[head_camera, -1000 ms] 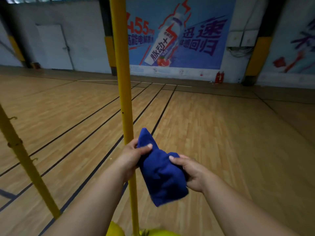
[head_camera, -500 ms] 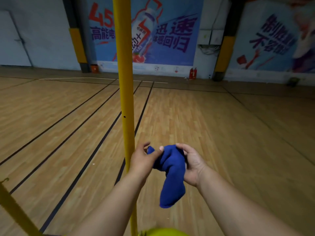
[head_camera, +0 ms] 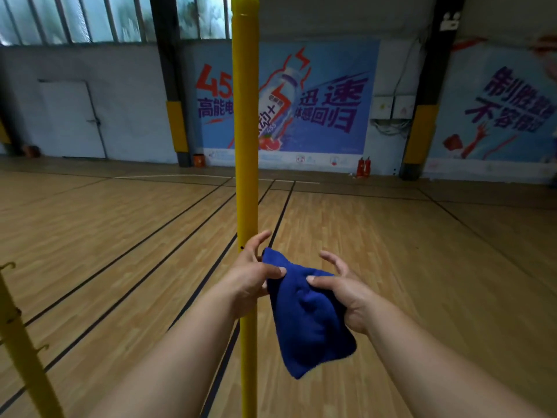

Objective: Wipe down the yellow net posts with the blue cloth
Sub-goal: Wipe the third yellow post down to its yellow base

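Observation:
A tall yellow net post (head_camera: pixel 246 131) stands upright right in front of me, its capped top near the upper edge of the view. The blue cloth (head_camera: pixel 307 315) hangs folded just right of the post at chest height. My left hand (head_camera: pixel 251 276) pinches the cloth's upper left corner with the thumb, in front of the post. My right hand (head_camera: pixel 343 292) pinches its upper right edge with the thumb, the other fingers spread. A second yellow post (head_camera: pixel 21 342) leans at the lower left, with small hooks on it.
A wooden court floor (head_camera: pixel 391 251) with black lines stretches to the back wall. A blue drinks poster (head_camera: pixel 325 101), a white door (head_camera: pixel 70 119), yellow-and-black padded pillars (head_camera: pixel 176 128) and red fire extinguishers (head_camera: pixel 363 167) line that wall.
The view has tilted up, showing the post's top and the windows. The cloth, bunched half a second ago, is now spread wider between both hands.

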